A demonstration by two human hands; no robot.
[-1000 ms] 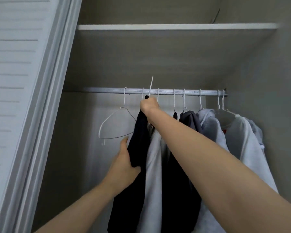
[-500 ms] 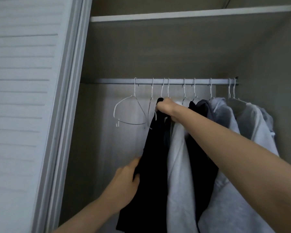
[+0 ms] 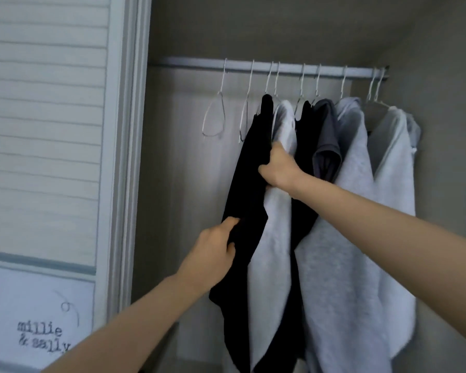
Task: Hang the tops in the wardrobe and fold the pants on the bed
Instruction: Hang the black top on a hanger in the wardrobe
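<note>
Left hand (image 3: 216, 254) at 7 o'clock, nearest the camera — fingers curled into the left edge of the black top (image 3: 249, 200), gripping the fabric low down. Right hand (image 3: 276, 168) further in, dead centre, fingers wrapped round the same black top's right edge higher up, knuckles touching the white top (image 3: 273, 251) just beside it. Hands well apart, one above the other, both clamped on the black top

Black top hangs from a wire hanger on the rail (image 3: 275, 68), third hook from the left, 12 o'clock, drooping straight down past the left hand

To its right along the rail, toward 1–2 o'clock: white top, then a second black top (image 3: 303, 162), a dark grey top (image 3: 327, 141), a light grey sweatshirt (image 3: 353, 238) and a white sweatshirt (image 3: 393, 168) at the far end, all packed touching each other

Left of the black top, 11 o'clock: two bare wire hangers (image 3: 214, 114) on the rail, turned nearly edge-on

Slatted wardrobe door (image 3: 43, 117) fills 9 o'clock — lower panel printed "millie & sally" (image 3: 42, 337) at 8 o'clock. Wardrobe back wall (image 3: 189, 170) behind everything
</note>
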